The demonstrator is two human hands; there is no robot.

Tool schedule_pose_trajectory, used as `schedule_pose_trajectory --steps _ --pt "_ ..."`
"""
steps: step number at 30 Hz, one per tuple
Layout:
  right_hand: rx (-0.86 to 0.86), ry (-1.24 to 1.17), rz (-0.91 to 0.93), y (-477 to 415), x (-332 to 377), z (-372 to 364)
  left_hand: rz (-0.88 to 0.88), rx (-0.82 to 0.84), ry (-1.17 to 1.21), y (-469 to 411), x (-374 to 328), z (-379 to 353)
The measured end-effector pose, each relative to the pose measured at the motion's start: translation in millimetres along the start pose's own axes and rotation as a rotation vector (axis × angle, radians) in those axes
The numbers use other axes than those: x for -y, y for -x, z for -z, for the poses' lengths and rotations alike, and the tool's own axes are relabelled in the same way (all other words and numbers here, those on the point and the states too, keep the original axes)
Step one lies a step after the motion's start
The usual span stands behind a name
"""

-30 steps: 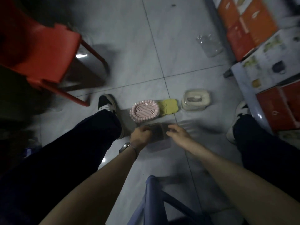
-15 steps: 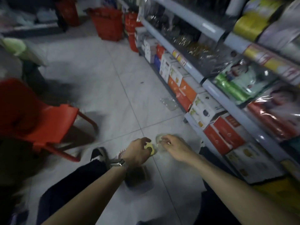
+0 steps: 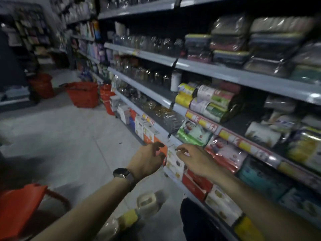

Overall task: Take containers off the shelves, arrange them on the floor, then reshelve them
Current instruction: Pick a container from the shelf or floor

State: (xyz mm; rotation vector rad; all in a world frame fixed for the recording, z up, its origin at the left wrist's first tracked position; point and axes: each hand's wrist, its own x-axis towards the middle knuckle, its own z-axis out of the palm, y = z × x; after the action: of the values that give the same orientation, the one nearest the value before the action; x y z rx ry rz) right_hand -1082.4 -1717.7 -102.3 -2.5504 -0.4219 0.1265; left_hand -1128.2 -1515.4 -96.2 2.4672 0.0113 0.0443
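Cream container [image 3: 149,201] and yellow container [image 3: 128,219] lie on the floor at 6 o'clock, while your left hand [image 3: 147,160] and right hand [image 3: 192,159], both empty with fingers loosely apart, reach toward the shelves [image 3: 225,72] at 2 o'clock, probably fetching another, so pick one and grasp it.

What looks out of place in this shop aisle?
A cream-lidded plastic container and a small yellow container sit on the grey tiled floor, in the walkway beside the grey metal shelves rather than among the stocked goods. Blur hides finer detail.
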Motion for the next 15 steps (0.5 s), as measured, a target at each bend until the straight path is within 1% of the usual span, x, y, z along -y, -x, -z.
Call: schedule_pose_trajectory --steps 2,7,11,15 --pt "-0.067 0.015 -0.011 8.5 -2.3 34.7 -0.076 0.003 -0.008 -8.9 -33.3 6.7" --pt "-0.242 0.059 -0.015 37.9 -14.7 117.0 -0.316 -0.047 -0.074 -22.0 -123.1 10.9" --pt "-0.368 0.156 -0.010 72.9 -31.8 186.7 -0.471 -0.062 -0.088 -27.4 -200.6 11.7" --pt "-0.498 0.191 -0.056 115.2 -52.5 249.7 -0.645 -0.054 -0.100 -31.1 -278.8 7.2"
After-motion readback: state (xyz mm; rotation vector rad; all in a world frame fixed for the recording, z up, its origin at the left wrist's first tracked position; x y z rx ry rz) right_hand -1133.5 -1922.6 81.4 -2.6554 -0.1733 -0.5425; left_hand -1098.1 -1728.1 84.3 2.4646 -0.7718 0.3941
